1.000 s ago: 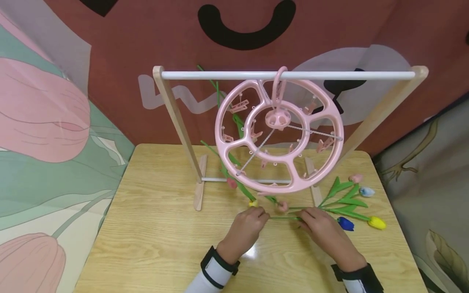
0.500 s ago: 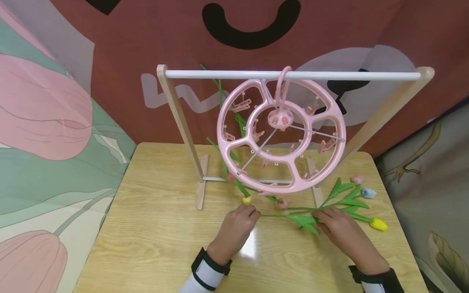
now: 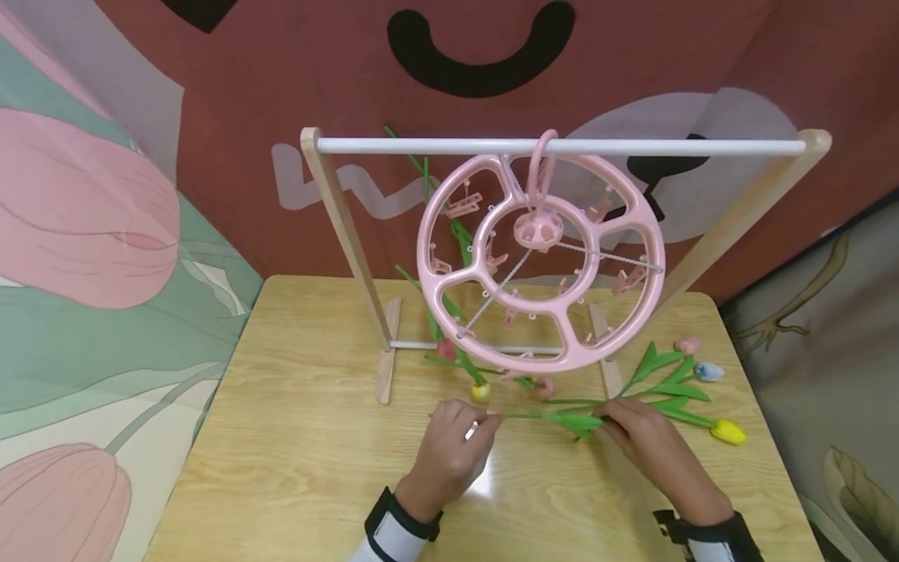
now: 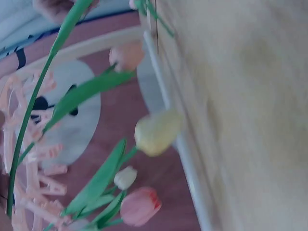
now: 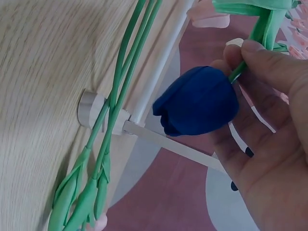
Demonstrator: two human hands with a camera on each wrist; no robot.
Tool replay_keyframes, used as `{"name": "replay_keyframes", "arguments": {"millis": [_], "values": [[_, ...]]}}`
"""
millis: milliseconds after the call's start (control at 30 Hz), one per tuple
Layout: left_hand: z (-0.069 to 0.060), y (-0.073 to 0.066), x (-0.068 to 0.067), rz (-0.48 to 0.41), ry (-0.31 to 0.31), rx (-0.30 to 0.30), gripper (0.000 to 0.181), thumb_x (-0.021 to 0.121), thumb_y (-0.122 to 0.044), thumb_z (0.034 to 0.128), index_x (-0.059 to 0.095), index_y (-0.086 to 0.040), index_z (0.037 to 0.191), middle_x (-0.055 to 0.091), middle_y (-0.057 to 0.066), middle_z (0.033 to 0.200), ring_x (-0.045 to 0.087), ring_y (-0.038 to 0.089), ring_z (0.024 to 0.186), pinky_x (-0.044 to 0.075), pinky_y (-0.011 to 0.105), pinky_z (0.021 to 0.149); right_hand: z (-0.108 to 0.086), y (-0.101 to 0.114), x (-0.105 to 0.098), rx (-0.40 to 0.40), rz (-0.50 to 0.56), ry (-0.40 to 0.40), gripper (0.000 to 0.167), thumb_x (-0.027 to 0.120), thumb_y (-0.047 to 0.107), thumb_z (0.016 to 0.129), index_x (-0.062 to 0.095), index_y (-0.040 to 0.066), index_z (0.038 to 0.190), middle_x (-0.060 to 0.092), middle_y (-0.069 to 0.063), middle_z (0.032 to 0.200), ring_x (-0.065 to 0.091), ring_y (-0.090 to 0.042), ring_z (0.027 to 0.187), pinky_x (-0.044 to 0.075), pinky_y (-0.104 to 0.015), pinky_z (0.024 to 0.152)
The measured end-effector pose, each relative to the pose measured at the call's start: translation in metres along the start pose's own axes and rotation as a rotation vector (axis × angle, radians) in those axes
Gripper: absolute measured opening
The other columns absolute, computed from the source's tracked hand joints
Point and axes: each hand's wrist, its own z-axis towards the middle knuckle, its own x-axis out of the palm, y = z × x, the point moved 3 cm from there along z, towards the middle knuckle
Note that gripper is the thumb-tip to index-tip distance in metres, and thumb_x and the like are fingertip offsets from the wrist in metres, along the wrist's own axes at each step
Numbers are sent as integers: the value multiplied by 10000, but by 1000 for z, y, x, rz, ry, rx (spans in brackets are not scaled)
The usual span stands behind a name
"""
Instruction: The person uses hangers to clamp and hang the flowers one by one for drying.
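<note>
A blue tulip [image 5: 199,101] is held between both hands above the table. My right hand [image 3: 653,445] pinches its green stem just beneath the bloom, thumb against fingers; from the head the bloom is hidden. At the other end of the stem [image 3: 523,415], my left hand [image 3: 449,453] grips with curled fingers. Over the table hangs a round pink clip hanger [image 3: 576,359]. Several tulips dangle head-down from it, among them a yellow tulip [image 3: 481,392], a red tulip [image 3: 445,349] and a pink tulip [image 3: 544,388].
The hanger hooks over the white bar [image 3: 421,146] of a wooden stand [image 3: 344,234]. At the table's right lie a yellow tulip [image 3: 728,432], a light blue tulip [image 3: 708,371] and a pink tulip [image 3: 688,345], stems pointing left. A printed cloth [image 3: 232,195] rises behind the table [image 3: 281,437].
My right hand has shifted right, and the tulip's leaves now show between the hands. The left hand has moved a little left and turned. The blue bloom has gone from the head view.
</note>
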Motion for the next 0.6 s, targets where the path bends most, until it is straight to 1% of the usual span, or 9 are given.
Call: {"name": "replay_keyframes", "arguments": {"millis": [67,100,167,200,267,367,433,500,600], "values": [[-1,-6,-1,-24,-103,68,139,629,-44,949,765,-47,920,647,14,809,577,159,717,487,253,639,0,1,0,-13,28,-17,368,887,-47,710,720,158,965,726,69,889,680,-92,772,544,-192,640],[-2,-8,0,-37,-127,88,142,629,-42,952,768,-44,920,650,13,802,580,146,706,487,237,627,0,2,0,-19,42,-25,375,886,-56,706,717,157,965,725,70,894,681,-91,777,531,-167,651],[-4,-12,3,-70,-116,85,140,636,-53,964,775,-41,949,669,10,818,601,125,717,505,211,636,0,3,0,-21,56,-40,382,883,-70,706,714,153,966,723,72,902,681,-82,787,510,-128,670],[-5,-12,5,-97,-87,58,130,652,-71,971,779,-45,984,687,11,844,627,123,744,533,204,664,0,4,0,-16,70,-44,386,878,-78,709,713,155,969,721,78,906,680,-77,793,503,-114,676],[-9,-13,13,-188,3,-48,135,700,-118,976,768,-45,1067,724,21,930,672,117,822,573,178,746,1,6,0,-2,95,-42,393,866,-93,720,709,155,981,716,84,921,672,-62,807,504,-109,676],[-15,-10,29,-344,137,-241,342,787,-166,926,710,-31,1231,743,77,1143,716,169,1036,592,207,921,5,12,4,17,149,-17,385,846,-97,751,702,160,1000,715,85,946,658,-32,833,525,-134,665],[-19,-11,40,-485,186,-356,464,815,-150,893,661,-14,1309,715,115,1266,706,216,1139,589,228,964,8,18,8,8,201,-7,391,835,-105,760,696,159,1011,721,68,959,650,-21,837,519,-131,653],[-20,-13,49,-615,173,-431,510,822,-98,869,642,1,1336,694,153,1320,691,248,1196,594,258,974,10,24,14,-9,247,-5,394,832,-108,760,695,156,1018,731,50,978,666,-35,852,530,-130,668],[-17,-20,58,-781,103,-509,373,780,-43,890,695,20,1248,715,172,1284,704,269,1178,608,296,963,14,33,21,-31,301,-12,407,835,-115,749,691,157,1016,731,46,992,672,-52,861,543,-135,677]]}}
